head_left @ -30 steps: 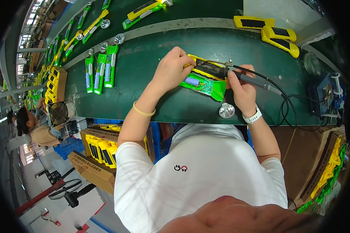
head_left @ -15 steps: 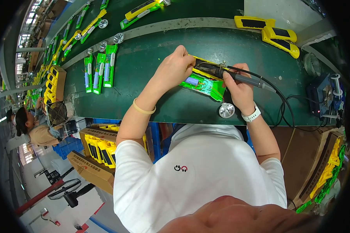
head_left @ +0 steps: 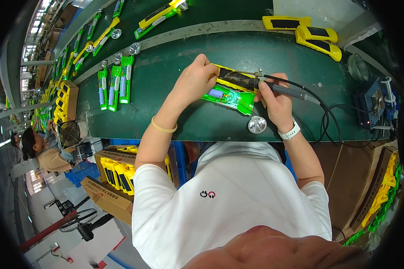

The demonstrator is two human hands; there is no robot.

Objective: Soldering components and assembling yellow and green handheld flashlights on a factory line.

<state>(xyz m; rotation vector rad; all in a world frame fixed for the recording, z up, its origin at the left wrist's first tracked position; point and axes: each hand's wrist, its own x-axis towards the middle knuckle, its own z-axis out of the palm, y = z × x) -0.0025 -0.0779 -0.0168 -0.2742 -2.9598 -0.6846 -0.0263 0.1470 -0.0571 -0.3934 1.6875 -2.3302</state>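
Note:
My right hand (head_left: 277, 104) grips a soldering iron (head_left: 288, 91) with a grey and black handle, its front end pointing left over an open yellow casing half (head_left: 224, 84). At the casing's left end, my left hand (head_left: 194, 84) has its fingers pinched together; what lies between them is hidden. Just below the iron is a green casing half (head_left: 243, 103) with a lit circuit board and a purple battery cell (head_left: 216, 93), partly covered by the left hand. A round silver reflector (head_left: 257, 125) sits by its right end, close to the table's near edge.
Three green lamp halves (head_left: 126, 80) with reflectors lie on the left. Yellow casings (head_left: 318, 39) are stacked at the back right. A blue soldering station (head_left: 368, 105) stands on the right, its black cable (head_left: 328, 117) looping over the table. A co-worker (head_left: 49, 154) sits far left.
The whole view has shifted slightly. My left hand has drawn a little to the left, while the right hand and the soldering iron keep nearly the same position.

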